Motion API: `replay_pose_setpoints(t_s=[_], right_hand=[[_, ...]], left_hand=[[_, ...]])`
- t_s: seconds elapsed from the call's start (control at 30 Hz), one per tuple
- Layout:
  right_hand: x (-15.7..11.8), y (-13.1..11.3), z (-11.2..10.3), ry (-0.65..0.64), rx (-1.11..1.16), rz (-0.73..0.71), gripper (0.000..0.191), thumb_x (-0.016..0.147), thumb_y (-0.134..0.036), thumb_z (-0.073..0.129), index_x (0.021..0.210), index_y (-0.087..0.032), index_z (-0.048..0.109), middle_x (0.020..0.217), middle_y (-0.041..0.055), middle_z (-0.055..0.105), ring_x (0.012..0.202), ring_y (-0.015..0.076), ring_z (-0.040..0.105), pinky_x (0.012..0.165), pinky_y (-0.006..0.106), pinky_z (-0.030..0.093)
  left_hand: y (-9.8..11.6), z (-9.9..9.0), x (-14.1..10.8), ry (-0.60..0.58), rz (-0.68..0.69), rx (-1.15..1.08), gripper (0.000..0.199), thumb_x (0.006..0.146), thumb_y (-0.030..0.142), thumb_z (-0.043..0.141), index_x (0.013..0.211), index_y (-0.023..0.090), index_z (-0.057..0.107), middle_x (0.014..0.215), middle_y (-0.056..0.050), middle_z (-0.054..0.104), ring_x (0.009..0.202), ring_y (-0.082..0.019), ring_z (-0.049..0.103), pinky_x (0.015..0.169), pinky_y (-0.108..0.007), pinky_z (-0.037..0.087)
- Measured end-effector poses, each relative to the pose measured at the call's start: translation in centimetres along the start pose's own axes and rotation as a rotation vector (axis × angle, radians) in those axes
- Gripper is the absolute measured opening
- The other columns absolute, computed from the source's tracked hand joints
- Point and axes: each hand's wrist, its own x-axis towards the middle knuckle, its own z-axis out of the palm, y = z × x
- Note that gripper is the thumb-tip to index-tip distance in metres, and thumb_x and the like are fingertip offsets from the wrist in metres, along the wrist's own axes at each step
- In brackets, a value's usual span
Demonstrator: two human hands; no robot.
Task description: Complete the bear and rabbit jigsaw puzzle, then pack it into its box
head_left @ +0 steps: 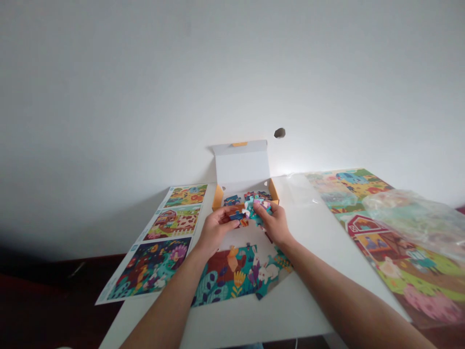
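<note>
Puzzle pieces (253,209) in teal, blue and orange are held up in front of the open box (275,191). My right hand (273,222) is closed on the teal ones, thumb on top. On their left side, my left hand (217,228) pinches a dark blue and orange piece (238,216). More loose pieces (231,199) lie inside the box, behind my hands. Nearer to me on the white table, partly under my forearms, lies a joined puzzle section (232,276) with a white rabbit, a fox and leaves.
A sheet with three printed pictures (172,223) lies at the left edge. On the right are large farm and animal puzzle pictures (410,261), partly under clear plastic bags (417,213). The white wall (181,97) stands behind the table.
</note>
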Motion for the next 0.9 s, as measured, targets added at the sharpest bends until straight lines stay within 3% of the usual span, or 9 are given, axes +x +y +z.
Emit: replay_pose_setpoints(t_s=[0.07, 0.13, 0.33, 0.43, 0.57, 0.7, 0.9], right_hand=[[-0.1, 0.0, 0.1, -0.022, -0.005, -0.001, 0.046, 0.076, -0.06, 0.061, 0.077, -0.014, 0.06, 0.061, 0.0005, 0.055, 0.052, 0.0101, 0.043, 0.048, 0.021, 0.037], [-0.2, 0.2, 0.2, -0.062, -0.058, -0.019, 0.045, 0.078, -0.059, 0.059, 0.08, -0.014, 0.061, 0.065, 0.001, 0.056, 0.055, 0.0104, 0.045, 0.05, 0.021, 0.038], [-0.2, 1.3, 0.4, -0.193, -0.466, -0.08, 0.046, 0.08, -0.061, 0.056, 0.073, -0.016, 0.058, 0.063, -0.0006, 0.055, 0.058, 0.0108, 0.044, 0.053, 0.021, 0.034], [-0.2, 1.5, 0.3, -0.208, -0.48, -0.077, 0.047, 0.081, -0.062, 0.053, 0.077, -0.016, 0.058, 0.064, -0.0004, 0.055, 0.059, 0.011, 0.045, 0.053, 0.021, 0.034], [-0.2, 1.6, 0.4, -0.23, -0.386, -0.074, 0.045, 0.084, -0.061, 0.05, 0.081, -0.016, 0.058, 0.065, -0.0001, 0.055, 0.059, 0.0115, 0.047, 0.053, 0.021, 0.036], [-0.5, 1.5, 0.4, -0.317, -0.196, 0.038, 0.043, 0.086, -0.059, 0.047, 0.095, -0.018, 0.057, 0.054, -0.0047, 0.046, 0.046, 0.0096, 0.043, 0.044, 0.02, 0.032], [-0.3, 1.5, 0.3, -0.251, -0.262, -0.047, 0.033, 0.084, -0.048, 0.055, 0.09, -0.017, 0.064, 0.078, 0.0009, 0.059, 0.054, 0.0075, 0.045, 0.05, 0.02, 0.036]], left_hand=[[-0.1, -0.2, 0.2, 0.116, 0.017, -0.039, 0.039, 0.058, 0.02, 0.08, 0.094, 0.013, 0.068, 0.089, -0.007, 0.071, 0.081, -0.02, 0.066, 0.076, -0.032, 0.053], [-0.2, -0.2, 0.4, 0.151, 0.015, -0.104, 0.037, 0.057, 0.022, 0.081, 0.091, 0.013, 0.068, 0.084, -0.005, 0.07, 0.075, -0.018, 0.066, 0.076, -0.032, 0.053], [-0.2, 0.4, 0.1, 0.055, -0.058, -0.158, 0.033, 0.06, 0.029, 0.081, 0.087, 0.016, 0.07, 0.082, -0.004, 0.068, 0.072, -0.016, 0.064, 0.068, -0.029, 0.054], [0.2, 0.8, -0.3, -0.036, -0.052, -0.059, 0.038, 0.06, 0.029, 0.081, 0.094, 0.016, 0.071, 0.089, -0.007, 0.07, 0.072, -0.018, 0.064, 0.063, -0.028, 0.053], [0.7, 1.2, -0.7, -0.096, -0.022, 0.082, 0.042, 0.06, 0.028, 0.08, 0.099, 0.015, 0.071, 0.083, -0.006, 0.07, 0.064, -0.017, 0.063, 0.06, -0.028, 0.053], [0.6, 0.7, -0.2, 0.058, 0.043, -0.002, 0.046, 0.061, 0.032, 0.078, 0.102, 0.014, 0.067, 0.084, -0.006, 0.069, 0.066, -0.017, 0.062, 0.055, -0.027, 0.053], [-0.3, -1.7, 1.3, 0.475, 0.234, 0.102, 0.053, 0.06, 0.039, 0.079, 0.104, 0.016, 0.061, 0.094, -0.007, 0.069, 0.068, -0.015, 0.062, 0.044, -0.018, 0.041]])
